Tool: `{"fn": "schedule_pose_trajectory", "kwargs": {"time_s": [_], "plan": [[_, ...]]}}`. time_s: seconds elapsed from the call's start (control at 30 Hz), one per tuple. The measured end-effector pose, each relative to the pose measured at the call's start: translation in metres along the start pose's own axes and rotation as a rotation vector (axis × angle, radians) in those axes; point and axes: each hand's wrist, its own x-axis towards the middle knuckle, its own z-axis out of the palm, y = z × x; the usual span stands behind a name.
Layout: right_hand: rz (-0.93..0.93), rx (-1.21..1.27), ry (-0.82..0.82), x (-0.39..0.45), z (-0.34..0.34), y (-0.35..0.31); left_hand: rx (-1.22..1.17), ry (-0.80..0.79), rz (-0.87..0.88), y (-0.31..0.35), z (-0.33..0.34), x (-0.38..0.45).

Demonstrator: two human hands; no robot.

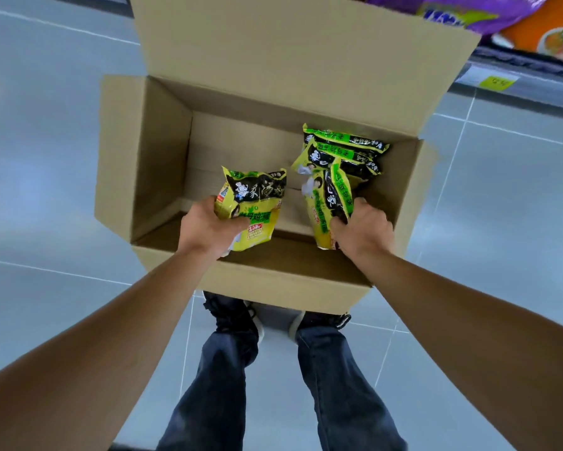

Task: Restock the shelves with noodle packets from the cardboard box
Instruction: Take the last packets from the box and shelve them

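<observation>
An open cardboard box (163, 151) stands on the floor in front of my feet, its flaps folded out. My left hand (205, 226) grips a yellow-green noodle packet (257, 200) over the box's left half. My right hand (364, 229) grips another noodle packet (327, 203) standing on edge at the box's right side. Behind it, a few more packets (348, 151) lean against the far right corner. The rest of the box floor is bare cardboard.
A low shelf edge (517, 76) with a yellow price tag (498, 83) runs along the top right, with purple and orange bags (488, 11) above it. Grey tiled floor (45, 157) surrounds the box. My legs and dark shoes are just behind the box.
</observation>
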Motion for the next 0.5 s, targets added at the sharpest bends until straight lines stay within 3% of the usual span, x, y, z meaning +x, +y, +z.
{"fn": "schedule_pose_trajectory", "kwargs": {"time_s": [0.5], "plan": [[0.028, 0.363, 0.196, -0.197, -0.226, -0.023, -0.124, 0.061, 0.173, 0.122, -0.148, -0.214]]}}
